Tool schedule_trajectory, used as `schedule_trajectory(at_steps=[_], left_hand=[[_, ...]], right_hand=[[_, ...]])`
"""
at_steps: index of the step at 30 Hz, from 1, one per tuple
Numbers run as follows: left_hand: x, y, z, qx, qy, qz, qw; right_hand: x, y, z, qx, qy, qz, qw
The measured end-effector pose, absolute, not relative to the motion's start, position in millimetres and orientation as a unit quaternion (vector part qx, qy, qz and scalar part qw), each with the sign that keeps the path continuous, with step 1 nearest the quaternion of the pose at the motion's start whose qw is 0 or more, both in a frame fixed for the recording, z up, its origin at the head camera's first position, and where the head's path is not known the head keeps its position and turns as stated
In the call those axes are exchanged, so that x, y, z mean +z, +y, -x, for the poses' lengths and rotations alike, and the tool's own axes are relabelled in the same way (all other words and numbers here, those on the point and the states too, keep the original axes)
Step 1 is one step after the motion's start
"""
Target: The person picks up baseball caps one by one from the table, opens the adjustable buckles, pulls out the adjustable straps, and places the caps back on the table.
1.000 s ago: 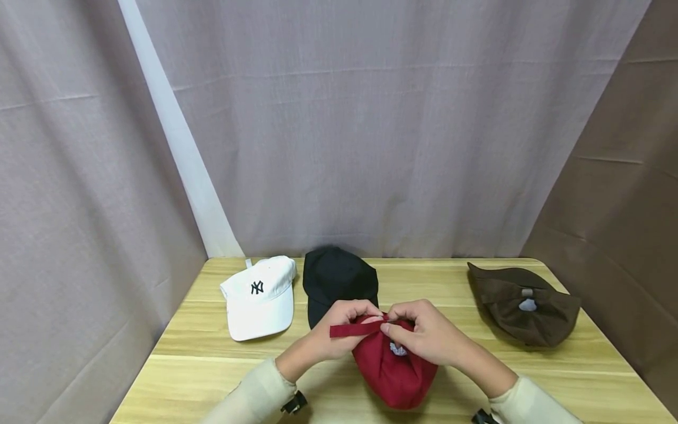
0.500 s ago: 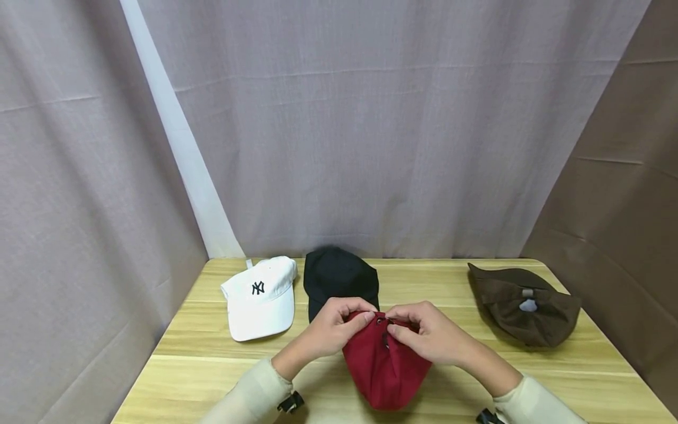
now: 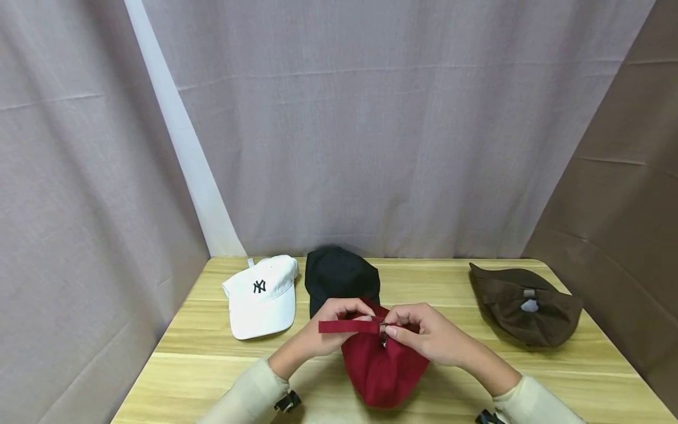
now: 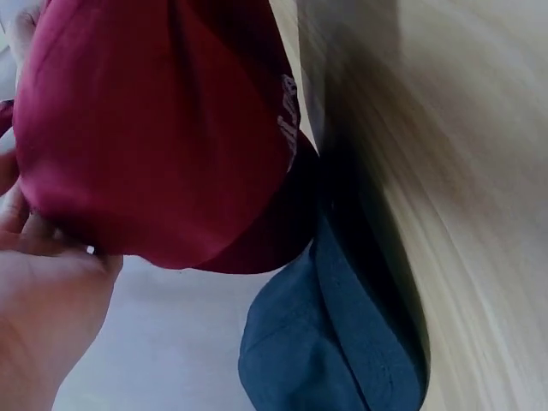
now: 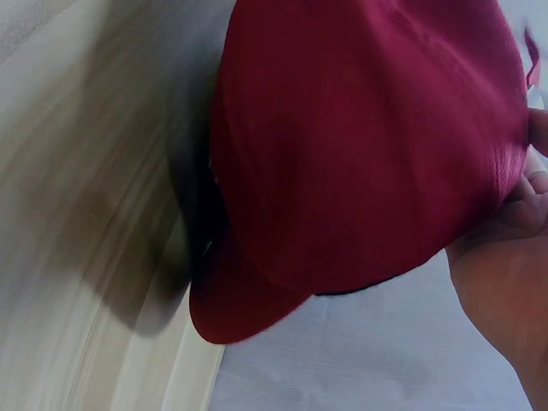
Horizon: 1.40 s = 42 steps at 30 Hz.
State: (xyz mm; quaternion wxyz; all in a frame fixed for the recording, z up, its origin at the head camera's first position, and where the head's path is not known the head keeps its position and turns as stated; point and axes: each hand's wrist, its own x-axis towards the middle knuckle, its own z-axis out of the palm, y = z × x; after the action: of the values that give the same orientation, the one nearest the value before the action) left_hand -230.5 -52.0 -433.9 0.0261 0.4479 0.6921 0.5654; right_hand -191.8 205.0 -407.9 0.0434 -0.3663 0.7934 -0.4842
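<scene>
A dark red baseball cap [image 3: 385, 377] is held back side up at the front middle of the table. Its loose strap [image 3: 339, 326] sticks out to the left, across the thumb of my left hand [image 3: 335, 331], which grips the cap's rear edge. Thumb and forefinger of my right hand [image 3: 438, 337] pinch the strap right by a small buckle [image 3: 382, 330]. In the left wrist view the cap's crown [image 4: 154, 145] fills the upper left, with pale lettering at its side. The brim [image 5: 244, 295] points down toward the table in the right wrist view.
Behind the red cap lies a black cap [image 3: 341, 277], partly covered by the left hand. A white cap [image 3: 262, 300] with a dark logo is to the left. On the right, a brown cap [image 3: 529, 312] shows its rear strap. Grey curtains [image 3: 371, 147] rise behind the wooden table [image 3: 201, 365].
The strap's free end, out of sight half a second ago, again extends leftward, longer than a second ago. The red cap has shifted slightly left. Both hands keep hold of it.
</scene>
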Motion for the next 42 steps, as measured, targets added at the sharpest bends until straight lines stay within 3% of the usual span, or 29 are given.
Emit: schedule_trajectory(at_steps=[8,11,18,23,36,42], left_hand=[[-430.7,-50.5,229.0,0.553,0.692,-0.461,0.064],[-431.8,-46.1,227.7,0.555,0.698,-0.452,0.036],[-435.2,-38.6,225.7,0.518,0.71,-0.468,-0.09],[-435.1,-36.4,226.0,0.519,0.689,-0.49,-0.123],[-440.3,-37.3,227.1,0.521,0.7,-0.476,-0.106],[-438.1,-37.2,224.1,0.495,0.738,-0.448,-0.096]], right_hand=[[-409.6,203.0,194.3,-0.486,0.794,0.361,0.05],[-409.0,202.4,194.5,-0.484,0.8,0.351,0.052],[-405.5,198.7,193.5,-0.477,0.812,0.333,0.05],[-405.3,198.8,193.2,-0.483,0.809,0.331,0.05],[-403.6,200.1,196.5,-0.501,0.798,0.324,0.09],[-399.5,196.8,198.1,-0.497,0.816,0.278,0.095]])
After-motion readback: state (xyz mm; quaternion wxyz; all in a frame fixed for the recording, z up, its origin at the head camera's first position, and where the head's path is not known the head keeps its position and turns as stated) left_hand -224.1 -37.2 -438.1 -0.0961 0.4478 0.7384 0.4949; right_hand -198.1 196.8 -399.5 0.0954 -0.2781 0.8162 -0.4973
